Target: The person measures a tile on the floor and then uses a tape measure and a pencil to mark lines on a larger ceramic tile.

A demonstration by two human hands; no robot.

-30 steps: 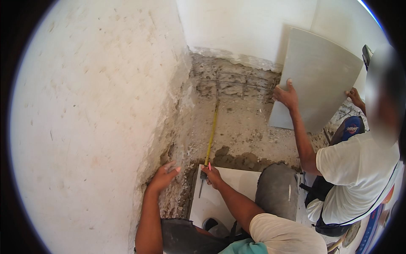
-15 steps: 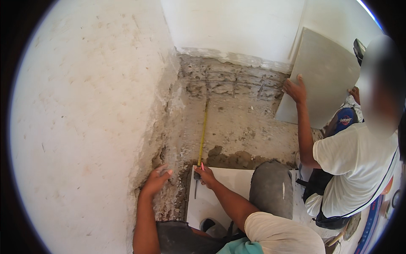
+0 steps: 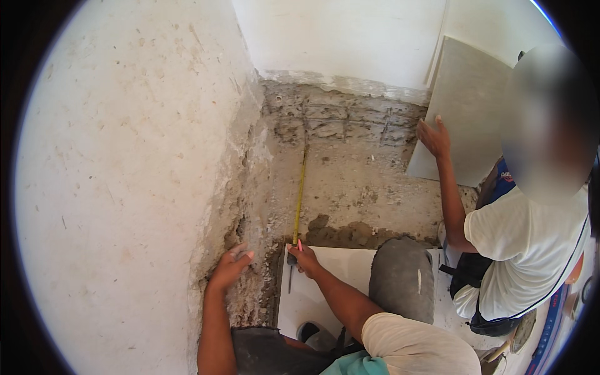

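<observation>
Tape measure (image 3: 299,195) lies drawn out across the rough floor (image 3: 350,178), toward the broken wall base (image 3: 350,119). Right of it, a grey panel (image 3: 462,109) leans under a co-worker's hand (image 3: 435,139). Nearer, a white tile (image 3: 345,258) borders the floor. The left hand's (image 3: 231,267) grip is loosely spread beside ragged plaster; the right hand's (image 3: 304,259) pinches the tape measure's near end, beside something small and pink (image 3: 300,245).

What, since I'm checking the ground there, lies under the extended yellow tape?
Rough floor shows on both sides of the yellow tape; the strip directly beneath is covered. At its near end, the right hand hides part of the white tile.
</observation>
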